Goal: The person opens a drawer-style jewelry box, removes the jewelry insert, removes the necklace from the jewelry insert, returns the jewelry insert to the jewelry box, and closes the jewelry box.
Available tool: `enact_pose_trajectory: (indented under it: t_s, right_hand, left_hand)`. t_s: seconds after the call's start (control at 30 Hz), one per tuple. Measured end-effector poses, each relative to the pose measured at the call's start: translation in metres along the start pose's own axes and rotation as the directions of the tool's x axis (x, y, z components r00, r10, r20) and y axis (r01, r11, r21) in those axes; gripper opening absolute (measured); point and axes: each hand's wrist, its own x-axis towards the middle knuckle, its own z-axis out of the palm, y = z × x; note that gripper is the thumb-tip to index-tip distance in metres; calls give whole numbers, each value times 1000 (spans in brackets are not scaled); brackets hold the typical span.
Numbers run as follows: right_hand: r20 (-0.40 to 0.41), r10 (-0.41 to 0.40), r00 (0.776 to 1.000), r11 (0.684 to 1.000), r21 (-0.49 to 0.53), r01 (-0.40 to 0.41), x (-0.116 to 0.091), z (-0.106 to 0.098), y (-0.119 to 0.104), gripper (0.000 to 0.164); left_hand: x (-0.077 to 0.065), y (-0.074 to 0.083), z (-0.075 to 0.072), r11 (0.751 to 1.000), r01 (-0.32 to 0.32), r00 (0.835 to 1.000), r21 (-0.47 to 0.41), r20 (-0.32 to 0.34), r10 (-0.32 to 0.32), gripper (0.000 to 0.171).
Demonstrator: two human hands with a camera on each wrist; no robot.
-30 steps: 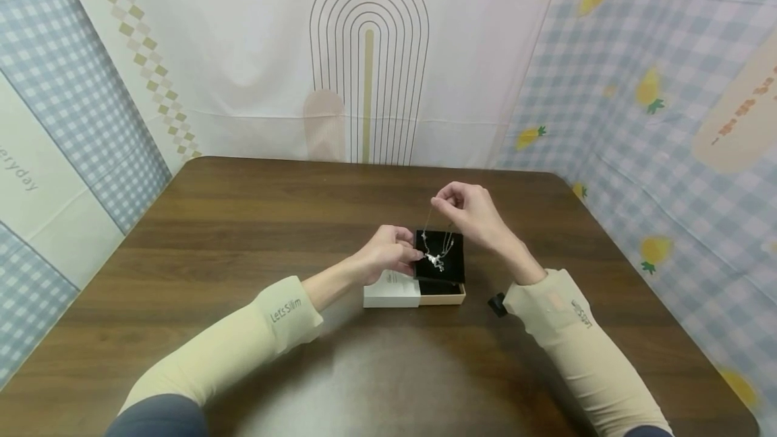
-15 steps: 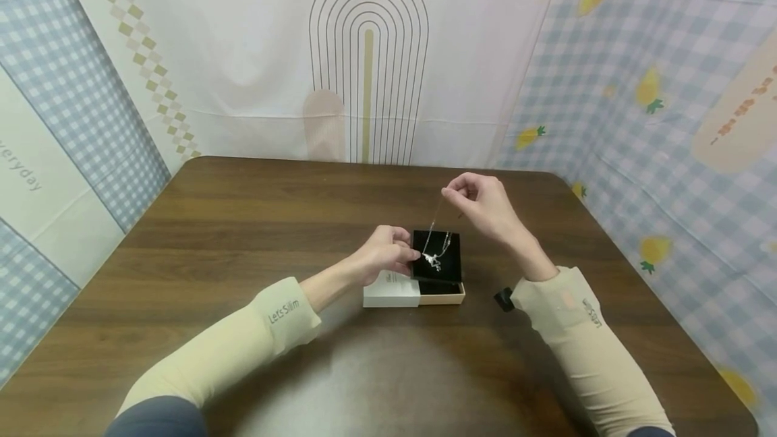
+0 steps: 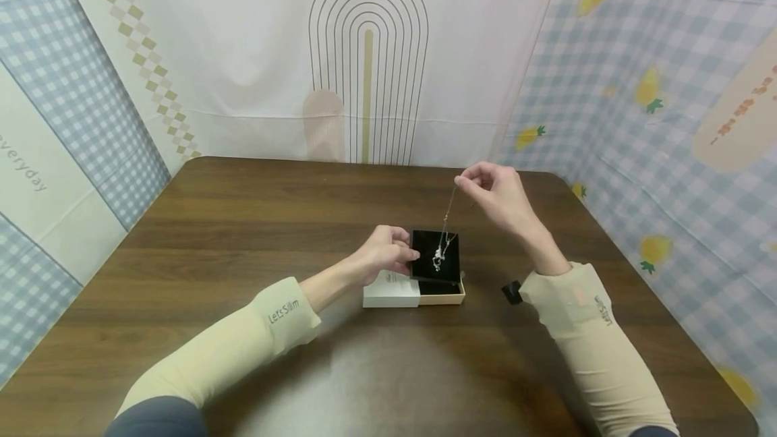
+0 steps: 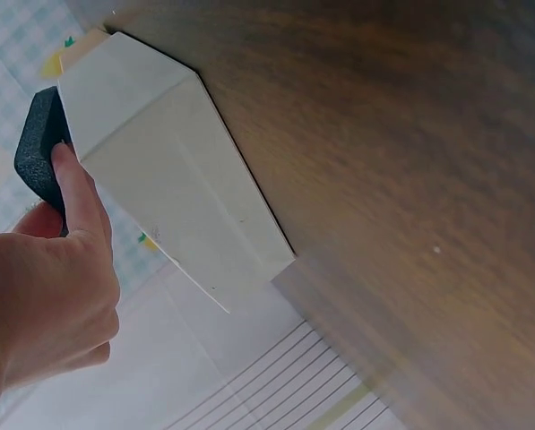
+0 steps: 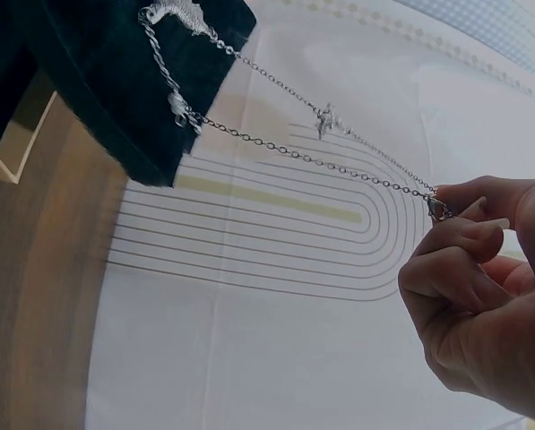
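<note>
My right hand (image 3: 498,197) pinches a silver necklace (image 5: 179,107) by its clasp end, up and to the right of the box. From there the chain slants down to a shiny pendant (image 3: 438,258), which overlaps a black square jewelry pad (image 3: 425,267) in the head view. My left hand (image 3: 385,255) holds that pad by its left edge, between thumb and fingers. The pad (image 4: 41,148) shows thick and dark in the left wrist view. Beneath it stands a pale jewelry box (image 3: 391,294), its tan-edged drawer (image 3: 442,300) slid out to the right.
The box sits on a brown wooden table (image 3: 273,214). A patterned white cloth (image 3: 261,52) hangs behind the far edge, and blue checked cloth (image 3: 643,120) lines the right side. A small black piece (image 3: 512,293) sits at the right cuff.
My right hand has risen and moved right, drawing the necklace's chain up with it. The pendant now hangs narrower and more upright. The left hand and pad have barely shifted.
</note>
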Motion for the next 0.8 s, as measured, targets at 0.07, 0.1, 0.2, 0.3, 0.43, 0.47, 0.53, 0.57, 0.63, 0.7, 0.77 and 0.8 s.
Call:
enact_pose_trajectory:
  t_s: [0.07, 0.1, 0.2, 0.3, 0.43, 0.47, 0.53, 0.57, 0.63, 0.7, 0.77, 0.8]
  right_hand:
    - [-15, 0, 1000, 1000, -6, 0, 0, -2, 0, 21]
    - [-22, 0, 1000, 1000, -9, 0, 1, -3, 0, 21]
    - [-40, -4, 999, 1000, -13, 3, 1, -6, 1, 22]
    - [-51, -3, 999, 1000, -9, 3, 1, -8, 1, 23]
    - [-66, -1, 998, 1000, 7, 1, 2, -11, 1, 24]
    - [-69, 0, 998, 1000, 12, 1, 2, -12, 1, 24]
    - [-74, -1, 997, 1000, 22, 3, 2, -13, 0, 24]
    - [-77, -2, 997, 1000, 26, 4, 2, -14, -1, 24]
    - [-81, -4, 997, 999, 34, 7, 2, -15, -1, 24]
    - [-86, -4, 996, 999, 41, 8, 2, -17, -2, 25]
    - [-93, -3, 996, 999, 43, 7, 3, -18, -3, 25]
    - [-98, -2, 995, 999, 44, 6, 3, -18, -3, 26]
  left_hand:
    - [0, 0, 0, 1000, 1, 1000, 2, 0, -1, 14]
    - [0, 0, 1, 1000, 2, 1000, 3, -1, -2, 14]
    - [0, 0, 1, 1000, 6, 1000, 10, -2, -6, 15]
    - [0, 1, 2, 1000, 9, 1000, 18, -4, -9, 16]
    - [0, 1, 2, 1000, 12, 1000, 19, -10, -12, 17]
    - [0, 1, 2, 1000, 13, 1000, 15, -12, -13, 17]
    - [1, 1, 2, 1000, 8, 1000, 11, -12, -8, 15]
    - [1, 1, 2, 1000, 7, 1000, 8, -11, -7, 14]
    - [1, 0, 2, 1000, 11, 1000, 5, -11, -11, 14]
    - [1, 1, 2, 1000, 9, 1000, 11, -10, -9, 14]
    - [0, 0, 2, 1000, 13, 1000, 15, -12, -12, 15]
    - [0, 0, 2, 1000, 14, 1000, 18, -12, -13, 16]
